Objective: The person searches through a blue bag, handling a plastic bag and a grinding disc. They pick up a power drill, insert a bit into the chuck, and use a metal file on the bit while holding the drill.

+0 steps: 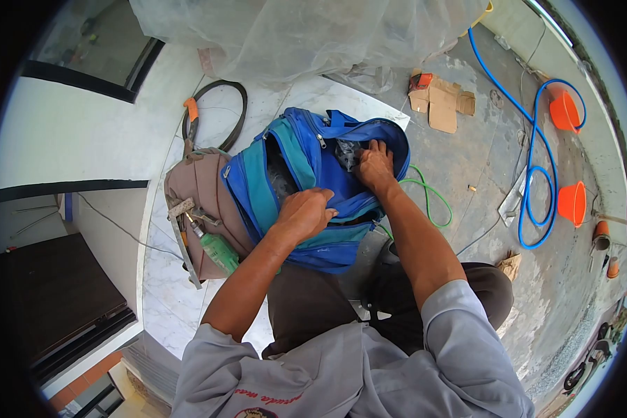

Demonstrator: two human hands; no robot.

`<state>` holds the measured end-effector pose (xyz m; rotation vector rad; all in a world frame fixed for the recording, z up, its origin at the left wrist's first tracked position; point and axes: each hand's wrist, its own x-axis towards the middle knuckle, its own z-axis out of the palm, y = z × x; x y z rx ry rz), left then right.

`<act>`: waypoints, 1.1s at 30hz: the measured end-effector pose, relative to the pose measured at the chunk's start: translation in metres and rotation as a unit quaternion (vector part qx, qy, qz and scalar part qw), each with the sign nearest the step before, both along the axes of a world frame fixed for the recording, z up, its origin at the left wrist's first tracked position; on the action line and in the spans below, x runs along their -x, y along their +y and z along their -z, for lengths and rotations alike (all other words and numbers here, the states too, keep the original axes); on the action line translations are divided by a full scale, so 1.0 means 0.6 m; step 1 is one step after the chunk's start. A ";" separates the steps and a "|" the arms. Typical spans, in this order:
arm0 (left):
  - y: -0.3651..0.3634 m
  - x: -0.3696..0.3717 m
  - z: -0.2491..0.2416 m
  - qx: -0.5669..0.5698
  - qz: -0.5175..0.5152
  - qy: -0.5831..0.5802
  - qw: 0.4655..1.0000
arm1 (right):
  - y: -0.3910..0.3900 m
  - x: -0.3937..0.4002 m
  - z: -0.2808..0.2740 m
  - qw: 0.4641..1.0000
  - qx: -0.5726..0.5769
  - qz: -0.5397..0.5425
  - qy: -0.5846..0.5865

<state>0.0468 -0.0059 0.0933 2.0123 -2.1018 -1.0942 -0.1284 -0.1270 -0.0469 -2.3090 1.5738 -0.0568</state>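
Resting the half-curled right hand (pixel 376 166) beside dark plastic (pixel 346 155) inside the open blue backpack (pixel 310 167) on the floor (pixel 161 282); curling the left hand (pixel 304 212) over its front. Can't tell whether gripping! Could snag on the zip (pixel 321 141), or jolt the green drill (pixel 219 251), if yanked.

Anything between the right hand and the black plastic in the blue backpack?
Nothing visible: the right hand is inside the open blue backpack, beside the black plastic; whether they touch is unclear. The left hand is lower in view, out of that path.
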 end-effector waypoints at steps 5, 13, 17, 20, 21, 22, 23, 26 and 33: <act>0.021 -0.005 0.011 -0.001 -0.032 0.026 0.999 | -0.010 -0.025 0.027 0.998 -0.045 0.011 0.052; 0.047 -0.017 0.000 0.015 -0.031 0.041 0.999 | -0.016 0.005 -0.011 0.988 0.028 0.087 -0.124; 0.047 -0.017 0.013 0.051 -0.003 0.042 0.998 | -0.035 0.030 -0.063 0.951 -0.014 0.165 -0.262; 0.038 -0.016 0.040 0.066 -0.013 0.031 0.997 | -0.055 0.035 -0.097 0.897 -0.094 0.204 -0.381; 0.033 -0.017 0.047 0.069 0.000 0.026 0.997 | -0.065 0.038 -0.102 0.873 -0.115 0.209 -0.425; 0.030 -0.020 0.052 0.072 0.014 0.019 0.997 | -0.076 0.037 -0.104 0.856 -0.100 0.188 -0.471; 0.029 -0.023 0.056 0.075 0.028 0.012 0.997 | -0.080 0.043 -0.108 0.846 -0.130 0.197 -0.478; 0.017 -0.025 0.041 0.104 0.015 0.034 0.994 | -0.079 0.038 -0.198 0.819 -0.201 0.205 -0.497; -0.048 -0.004 0.022 0.198 -0.008 0.099 0.975 | -0.056 0.053 -0.316 0.926 -0.224 0.013 -0.303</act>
